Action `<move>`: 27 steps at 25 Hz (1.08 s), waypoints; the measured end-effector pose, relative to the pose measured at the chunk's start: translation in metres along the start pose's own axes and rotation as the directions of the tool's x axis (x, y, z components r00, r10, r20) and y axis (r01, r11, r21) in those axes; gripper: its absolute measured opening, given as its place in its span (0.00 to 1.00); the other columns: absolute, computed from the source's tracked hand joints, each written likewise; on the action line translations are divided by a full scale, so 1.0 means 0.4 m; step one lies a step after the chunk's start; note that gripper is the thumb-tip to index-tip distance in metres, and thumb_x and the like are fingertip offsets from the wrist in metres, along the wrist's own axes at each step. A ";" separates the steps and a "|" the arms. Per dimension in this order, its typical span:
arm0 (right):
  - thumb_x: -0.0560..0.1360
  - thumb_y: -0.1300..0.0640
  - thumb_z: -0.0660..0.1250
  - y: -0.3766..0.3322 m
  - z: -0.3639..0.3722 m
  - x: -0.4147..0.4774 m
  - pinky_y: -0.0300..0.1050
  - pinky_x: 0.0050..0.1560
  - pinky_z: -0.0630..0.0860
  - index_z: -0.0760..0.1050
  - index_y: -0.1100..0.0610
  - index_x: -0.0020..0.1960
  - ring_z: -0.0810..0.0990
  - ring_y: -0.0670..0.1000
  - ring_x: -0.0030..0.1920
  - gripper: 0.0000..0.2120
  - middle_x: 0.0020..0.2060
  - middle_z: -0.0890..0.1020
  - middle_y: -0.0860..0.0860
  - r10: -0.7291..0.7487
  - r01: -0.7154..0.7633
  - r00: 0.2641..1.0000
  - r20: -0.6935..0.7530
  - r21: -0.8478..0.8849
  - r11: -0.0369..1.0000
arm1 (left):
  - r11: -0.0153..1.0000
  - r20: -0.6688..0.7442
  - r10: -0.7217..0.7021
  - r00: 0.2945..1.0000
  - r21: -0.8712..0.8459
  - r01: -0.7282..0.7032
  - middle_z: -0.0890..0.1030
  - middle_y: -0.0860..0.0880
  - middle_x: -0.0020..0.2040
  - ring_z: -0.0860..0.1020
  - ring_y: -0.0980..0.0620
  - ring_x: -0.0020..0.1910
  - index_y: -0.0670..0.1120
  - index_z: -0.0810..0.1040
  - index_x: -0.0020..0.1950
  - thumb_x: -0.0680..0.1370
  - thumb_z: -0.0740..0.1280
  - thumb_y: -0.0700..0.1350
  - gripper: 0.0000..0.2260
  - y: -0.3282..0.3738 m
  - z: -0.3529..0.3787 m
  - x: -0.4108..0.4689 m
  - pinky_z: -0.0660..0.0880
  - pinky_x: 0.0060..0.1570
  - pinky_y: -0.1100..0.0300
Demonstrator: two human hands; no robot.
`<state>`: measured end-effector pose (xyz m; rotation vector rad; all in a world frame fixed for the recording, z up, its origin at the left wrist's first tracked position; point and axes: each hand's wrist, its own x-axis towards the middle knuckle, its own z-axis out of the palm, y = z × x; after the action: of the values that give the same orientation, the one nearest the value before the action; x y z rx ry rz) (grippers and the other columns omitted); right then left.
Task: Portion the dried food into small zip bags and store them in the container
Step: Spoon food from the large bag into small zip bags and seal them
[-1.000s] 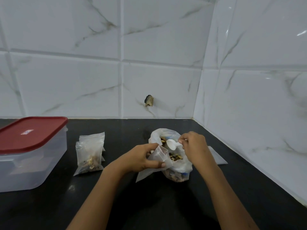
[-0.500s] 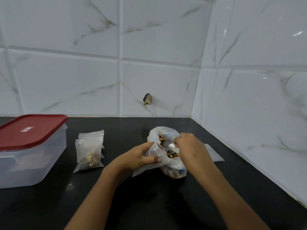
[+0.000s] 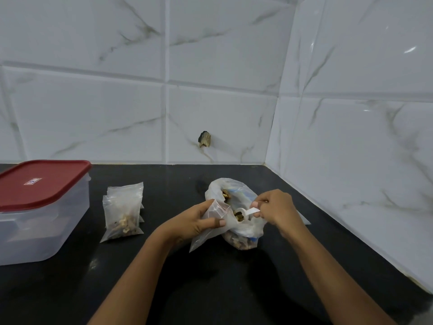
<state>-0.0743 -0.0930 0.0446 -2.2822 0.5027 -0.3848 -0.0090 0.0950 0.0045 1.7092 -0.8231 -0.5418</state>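
Pinching a white spoon (image 3: 246,211) by its handle, the right hand (image 3: 278,207) is holding it in the open bag of dried food (image 3: 228,186) near the wall corner of the counter (image 3: 210,289). The left hand (image 3: 192,224) is gripping a small zip bag (image 3: 216,211) against it, fingers curled. Filled zip bags (image 3: 124,212) are lying beside the red-lidded container (image 3: 42,219).

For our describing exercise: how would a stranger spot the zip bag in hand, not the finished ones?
On the black counter near the wall corner sits a large white bag of dried food. The small zip bag lies against its left side, in the left hand. Unlike the filled bags by the red-lidded container, it looks empty.
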 end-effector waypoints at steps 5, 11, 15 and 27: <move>0.75 0.67 0.60 0.017 -0.015 0.022 0.36 0.30 0.62 0.80 0.68 0.50 0.66 0.44 0.24 0.11 0.32 0.80 0.58 0.323 -0.349 0.936 0.137 0.265 0.899 | 0.998 0.006 -0.020 1.000 -0.066 0.021 0.77 0.54 0.60 0.75 0.57 0.59 0.55 0.72 0.61 0.75 0.67 0.44 0.16 0.004 0.005 -0.003 0.73 0.52 0.65; 0.75 0.64 0.65 0.005 -0.003 0.001 0.32 0.28 0.67 0.81 0.63 0.50 0.74 0.43 0.29 0.08 0.32 0.78 0.51 0.084 -0.089 0.996 0.042 0.126 0.988 | 0.998 -0.025 0.032 0.999 -0.051 -0.033 0.79 0.52 0.59 0.78 0.55 0.58 0.52 0.73 0.60 0.71 0.71 0.48 0.19 0.005 0.007 0.004 0.75 0.54 0.63; 0.75 0.69 0.59 0.010 -0.002 0.030 0.31 0.18 0.61 0.78 0.69 0.46 0.68 0.42 0.17 0.09 0.23 0.79 0.55 0.325 -0.384 0.921 0.213 0.371 0.846 | 0.998 -0.021 0.030 0.999 -0.059 -0.031 0.79 0.52 0.57 0.79 0.57 0.55 0.49 0.73 0.61 0.72 0.70 0.45 0.17 0.005 0.011 0.002 0.76 0.49 0.67; 0.76 0.69 0.59 0.063 -0.022 0.026 0.31 0.20 0.64 0.77 0.67 0.51 0.68 0.44 0.24 0.09 0.31 0.80 0.58 0.339 -0.359 0.928 0.156 0.619 0.699 | 0.979 -0.197 0.047 0.979 0.202 -0.006 0.75 0.52 0.62 0.74 0.52 0.61 0.52 0.68 0.68 0.58 0.74 0.63 0.41 0.017 -0.029 0.019 0.73 0.62 0.52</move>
<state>-0.0749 -0.1192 0.0334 -1.4801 0.6584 -0.2707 0.0024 0.0955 0.0148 1.8996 -0.7733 -0.2679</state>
